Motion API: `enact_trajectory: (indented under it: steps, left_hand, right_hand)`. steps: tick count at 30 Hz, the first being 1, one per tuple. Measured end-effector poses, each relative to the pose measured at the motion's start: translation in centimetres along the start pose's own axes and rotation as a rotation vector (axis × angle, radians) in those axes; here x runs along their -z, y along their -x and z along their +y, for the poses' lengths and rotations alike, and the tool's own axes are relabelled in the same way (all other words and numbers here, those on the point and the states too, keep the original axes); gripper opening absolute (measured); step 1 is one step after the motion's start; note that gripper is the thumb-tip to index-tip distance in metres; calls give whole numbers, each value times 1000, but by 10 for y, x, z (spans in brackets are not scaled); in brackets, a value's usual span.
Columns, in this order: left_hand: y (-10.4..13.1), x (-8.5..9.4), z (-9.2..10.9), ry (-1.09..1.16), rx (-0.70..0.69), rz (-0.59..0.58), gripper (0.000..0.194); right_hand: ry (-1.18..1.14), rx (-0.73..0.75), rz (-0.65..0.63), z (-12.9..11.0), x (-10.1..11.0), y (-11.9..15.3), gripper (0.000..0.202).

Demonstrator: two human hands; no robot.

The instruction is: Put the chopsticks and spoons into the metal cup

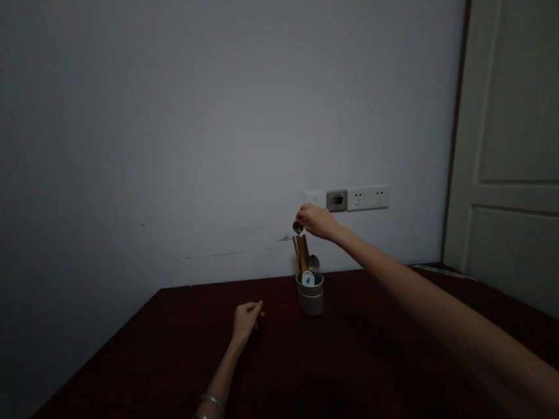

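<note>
A grey utensil holder [312, 302] stands upright on the dark red table. Brown chopsticks [302, 253], a metal spoon [314, 261] and a white spoon with a blue mark [308, 278] stick up out of it. Directly above the chopsticks, my right hand [316, 220] pinches another metal spoon [297, 226] near its round bowl; most of its handle is hard to make out. My left hand [248, 319] rests low over the table, left of the holder and apart from it. Its fingers are drawn together, and nothing shows in them.
Behind the table [142, 381] rises a plain grey wall [202, 125]. White sockets [367, 198] and a grey outlet plate [337, 201] are set in it, close behind my right hand. A pale panelled door [525, 146] stands on the right.
</note>
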State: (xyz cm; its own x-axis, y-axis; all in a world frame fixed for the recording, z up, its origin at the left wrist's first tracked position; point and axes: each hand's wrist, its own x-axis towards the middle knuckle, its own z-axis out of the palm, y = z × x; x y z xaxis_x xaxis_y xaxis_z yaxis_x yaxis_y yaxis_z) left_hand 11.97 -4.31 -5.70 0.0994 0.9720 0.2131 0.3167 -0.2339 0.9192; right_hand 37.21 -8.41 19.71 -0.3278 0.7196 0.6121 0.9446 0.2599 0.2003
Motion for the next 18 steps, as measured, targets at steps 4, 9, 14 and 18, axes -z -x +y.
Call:
enact_trajectory:
  steps: [4, 9, 14, 18]
  left_hand:
    - [0, 0, 0, 10, 0, 4, 50]
    - [1, -1, 2, 22, 2, 19, 48]
    - [1, -2, 3, 2, 4, 16, 46]
    - [1, -1, 4, 7, 9, 9, 46]
  right_hand:
    - [34, 3, -35, -1, -6, 0, 27]
    - [37, -9, -82, -6, -12, 2, 30]
    - [31, -13, -143, -13, -20, 9, 30]
    - [7, -3, -180, -19, -27, 17, 29]
